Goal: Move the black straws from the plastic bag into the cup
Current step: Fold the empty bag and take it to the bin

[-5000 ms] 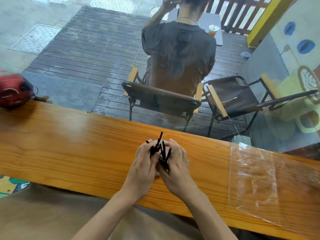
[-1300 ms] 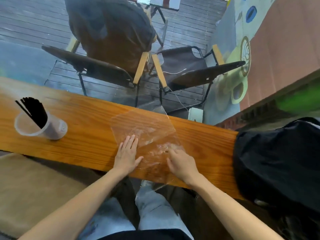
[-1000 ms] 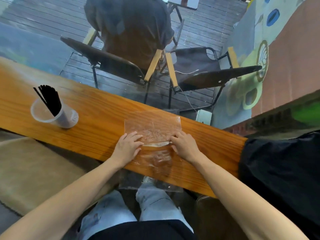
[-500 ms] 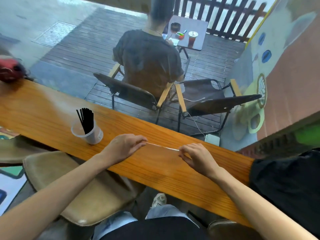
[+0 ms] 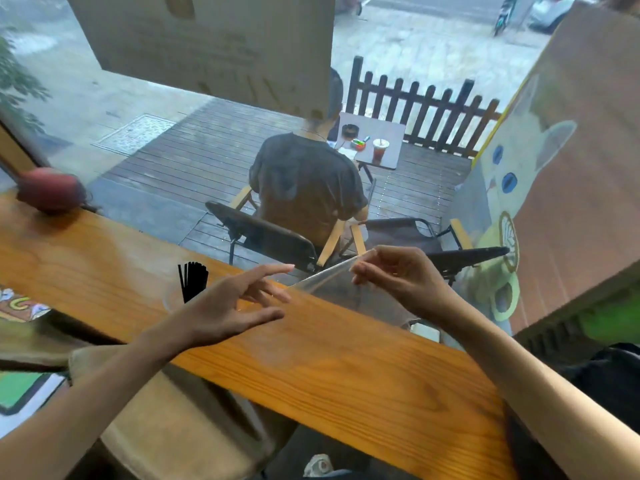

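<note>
Right hand (image 5: pixel 394 277): fingers curled, thumb and fingertips pinching the upper corner of the clear plastic bag (image 5: pixel 322 277). The bag is hanging lifted above the table (image 5: pixel 329 362), folded flat and seen nearly edge-on; its top edge is running as a thin line from the right hand down toward the left hand. No straws are showing inside it.

Left hand (image 5: pixel 232 306): fingers spread apart and nearly straight, palm turned toward the bag, gripping nothing. Whether its fingertips are touching the bag's lower end I cannot tell; they are lying just beside it. The hand is hovering over the table, in front of the cup.

Black straws (image 5: pixel 192 280): standing together as one bundle in the cup (image 5: pixel 173 297), long axis close to upright, upper ends fanning slightly and pointing up. The cup is clear, resting on the table, partly hidden behind the left hand. Relative to the cup, the bag is sitting to the right, with the left hand between the two.

Also relative to the cup: a red rounded object (image 5: pixel 50 192), blurred, is lying far to the left at the table's back edge. A seated person (image 5: pixel 306 185) is showing beyond the window glass, behind the cup and to its right.
</note>
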